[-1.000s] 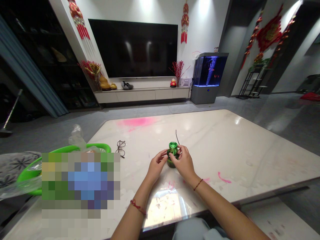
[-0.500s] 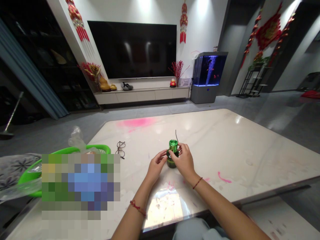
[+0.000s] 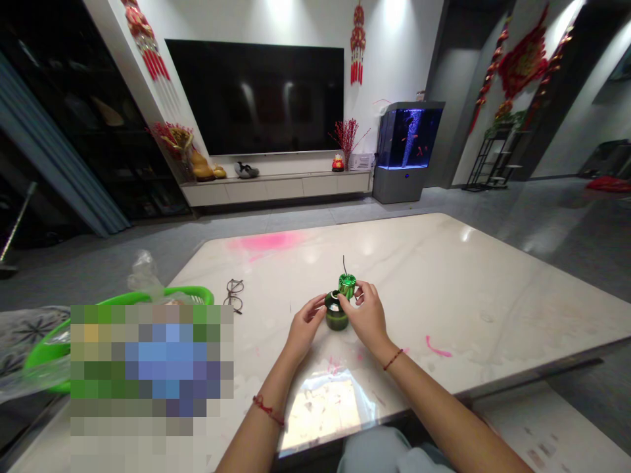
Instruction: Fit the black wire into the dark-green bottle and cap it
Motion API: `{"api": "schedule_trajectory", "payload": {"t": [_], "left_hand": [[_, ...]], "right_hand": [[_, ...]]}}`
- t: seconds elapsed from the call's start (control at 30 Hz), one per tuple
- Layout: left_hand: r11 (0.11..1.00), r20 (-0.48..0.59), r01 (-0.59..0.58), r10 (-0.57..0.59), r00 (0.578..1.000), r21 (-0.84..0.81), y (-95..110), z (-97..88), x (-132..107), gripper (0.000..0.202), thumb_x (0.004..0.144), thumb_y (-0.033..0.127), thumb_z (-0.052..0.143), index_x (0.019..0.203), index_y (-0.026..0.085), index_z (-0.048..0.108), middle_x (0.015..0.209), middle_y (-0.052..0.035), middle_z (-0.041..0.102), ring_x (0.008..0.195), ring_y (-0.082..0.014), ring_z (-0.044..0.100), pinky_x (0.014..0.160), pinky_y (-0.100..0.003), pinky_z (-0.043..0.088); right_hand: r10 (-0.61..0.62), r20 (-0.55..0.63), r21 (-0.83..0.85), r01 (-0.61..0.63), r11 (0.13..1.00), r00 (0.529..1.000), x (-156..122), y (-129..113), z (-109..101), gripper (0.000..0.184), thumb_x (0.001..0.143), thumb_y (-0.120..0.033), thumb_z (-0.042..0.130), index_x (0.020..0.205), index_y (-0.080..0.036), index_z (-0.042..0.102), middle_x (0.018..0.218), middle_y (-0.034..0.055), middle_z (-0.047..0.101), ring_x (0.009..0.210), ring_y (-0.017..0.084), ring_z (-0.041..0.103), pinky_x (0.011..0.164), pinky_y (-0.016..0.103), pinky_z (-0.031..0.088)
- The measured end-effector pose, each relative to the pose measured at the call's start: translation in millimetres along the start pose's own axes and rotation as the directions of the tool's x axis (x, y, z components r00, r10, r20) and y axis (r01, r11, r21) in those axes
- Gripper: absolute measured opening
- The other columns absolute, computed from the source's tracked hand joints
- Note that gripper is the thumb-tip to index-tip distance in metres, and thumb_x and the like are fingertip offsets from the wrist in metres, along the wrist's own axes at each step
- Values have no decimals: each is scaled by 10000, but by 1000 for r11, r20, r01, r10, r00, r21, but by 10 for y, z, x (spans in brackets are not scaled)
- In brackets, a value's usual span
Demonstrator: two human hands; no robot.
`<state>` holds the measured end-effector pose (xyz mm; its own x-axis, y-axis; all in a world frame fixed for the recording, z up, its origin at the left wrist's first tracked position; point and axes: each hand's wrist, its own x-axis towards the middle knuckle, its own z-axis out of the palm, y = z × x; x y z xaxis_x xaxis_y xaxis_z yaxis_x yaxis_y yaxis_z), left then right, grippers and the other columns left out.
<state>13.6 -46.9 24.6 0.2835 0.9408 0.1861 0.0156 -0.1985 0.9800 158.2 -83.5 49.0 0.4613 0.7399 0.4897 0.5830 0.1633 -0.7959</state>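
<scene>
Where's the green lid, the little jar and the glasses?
lid (image 3: 347,285), head view, on its shiny ribbed side.
jar (image 3: 337,320), head view, on its dark green belly below the open mouth.
glasses (image 3: 235,286), head view, on the farther lens.

The green cap (image 3: 347,286) has been lifted off the dark jar (image 3: 336,316) by the right hand (image 3: 369,316). It is now held just above and to the right of the jar's mouth (half a second ago it was still seated on top). The mouth has thereby been uncovered, and its pale rim is now shown.
</scene>
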Motion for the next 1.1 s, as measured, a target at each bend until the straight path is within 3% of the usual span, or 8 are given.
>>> {"api": "schedule_trajectory", "payload": {"t": [0.53, 1.1], "left_hand": [[1000, 2, 10, -10, 1000, 13, -2, 5, 5, 427, 745, 379, 598, 1113, 161, 585, 1141, -110, 628, 1082, -231, 566, 953, -375, 429], [1000, -2, 3, -3, 1000, 19, -34, 5, 16, 443, 736, 399, 602, 1113, 167, 585, 1134, -106, 632, 1065, -227, 576, 940, -365, 436]], "right_hand": [[40, -2, -5, -40, 999, 999, -21, 105, -52, 250, 708, -396, 600, 836, -192, 533, 767, 4, 499, 630, 140, 477, 636, 279, 429], [46, -26, -19, -47, 999, 999, -69, 235, -75, 273, 696, -360, 599, 902, -188, 552, 801, 15, 511, 637, 143, 501, 603, 278, 435]]}}
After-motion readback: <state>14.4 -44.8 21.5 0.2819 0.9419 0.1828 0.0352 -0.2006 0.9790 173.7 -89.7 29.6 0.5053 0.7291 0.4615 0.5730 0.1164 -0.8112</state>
